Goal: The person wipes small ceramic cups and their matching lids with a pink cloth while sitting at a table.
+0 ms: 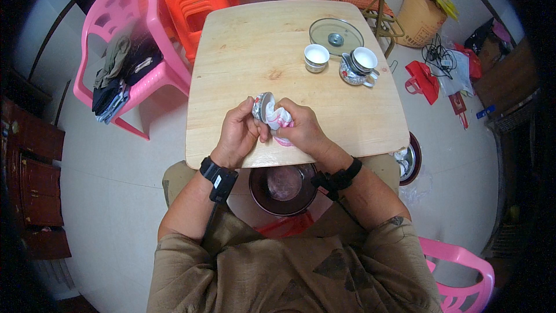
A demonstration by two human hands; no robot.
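My left hand (pixel 240 129) grips a small patterned teacup (pixel 259 107), tipped on its side with its mouth facing right. A white and pink cloth (pixel 278 118) is bunched in my right hand (pixel 302 126), and part of it presses into the cup's mouth. Both hands are above the near edge of a light wooden table (pixel 247 48). Further back stand two stacked teacups (pixel 316 57). Right of them is a floral teapot (pixel 354 74) with cups stacked on top. Behind these lies a round glass lid (pixel 335 34) with a metal knob.
Under the table's near edge sits a dark basin (pixel 282 202). Another basin (pixel 415 161) holding white items is at the right. A pink plastic chair (pixel 152 71) bears folded clothes (pixel 115 65); red stools (pixel 195 6) stand behind. Red bags (pixel 421 80) and cables lie on the right floor.
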